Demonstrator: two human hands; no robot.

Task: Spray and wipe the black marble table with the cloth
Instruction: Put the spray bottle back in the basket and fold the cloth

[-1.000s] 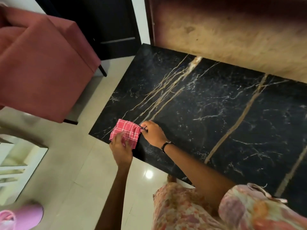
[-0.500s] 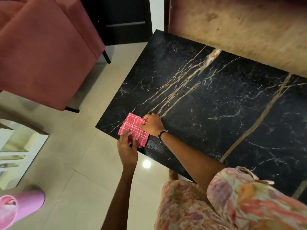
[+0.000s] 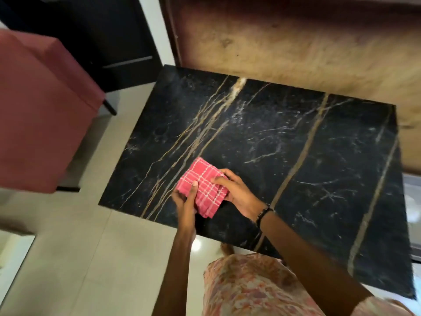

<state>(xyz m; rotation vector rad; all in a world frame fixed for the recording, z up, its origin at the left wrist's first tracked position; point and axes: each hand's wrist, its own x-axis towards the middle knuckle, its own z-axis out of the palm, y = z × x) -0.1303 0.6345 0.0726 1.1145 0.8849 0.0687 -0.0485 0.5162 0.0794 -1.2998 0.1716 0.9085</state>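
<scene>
The black marble table (image 3: 284,156) with gold and white veins fills the middle of the view. A folded pink checked cloth (image 3: 201,185) is held just above the table's near left part. My left hand (image 3: 185,199) holds its near left edge, thumb on top. My right hand (image 3: 237,192) grips its right side with fingers curled over the fold. A dark bracelet sits on my right wrist. No spray bottle is in view.
A pink upholstered armchair (image 3: 41,115) on black legs stands to the left on the pale tiled floor (image 3: 68,258). A brown wooden panel (image 3: 296,49) runs along the table's far edge. A dark cabinet (image 3: 109,42) is at the back left.
Both hands and the cloth have moved right and inward from the table's near left corner. My right hand went from pinching an edge to gripping the folded cloth. The camera view shifted right.
</scene>
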